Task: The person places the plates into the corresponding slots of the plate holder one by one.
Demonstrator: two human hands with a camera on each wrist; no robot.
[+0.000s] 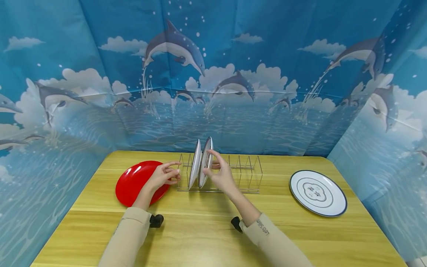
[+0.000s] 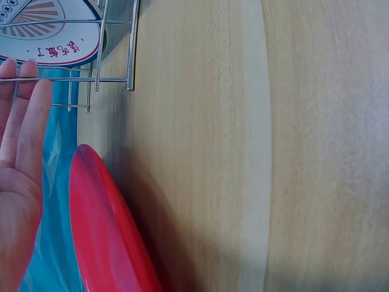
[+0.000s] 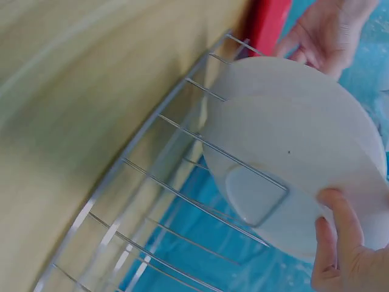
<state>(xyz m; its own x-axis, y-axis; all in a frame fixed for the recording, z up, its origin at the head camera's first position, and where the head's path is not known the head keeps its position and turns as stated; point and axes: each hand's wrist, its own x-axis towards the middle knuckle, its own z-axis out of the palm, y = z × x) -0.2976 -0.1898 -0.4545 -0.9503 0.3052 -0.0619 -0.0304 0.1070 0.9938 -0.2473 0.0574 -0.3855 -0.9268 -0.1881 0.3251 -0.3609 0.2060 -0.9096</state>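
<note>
Two bare hands, the left hand (image 1: 162, 177) and the right hand (image 1: 221, 177), come out of long beige sleeves (image 1: 128, 233). The right sleeve (image 1: 271, 237) carries small dark lettering near its cuff. A small black device (image 1: 156, 220) sits at the left wrist, and another (image 1: 236, 224) at the right wrist.

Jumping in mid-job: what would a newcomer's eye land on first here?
First, the two white round plates standing on edge in the wire dish rack at the centre of the wooden table, the right hand gripping the nearer one. Then the glossy red round plate lying left under the left hand, and the white blue-rimmed plate lying flat at right.
</note>
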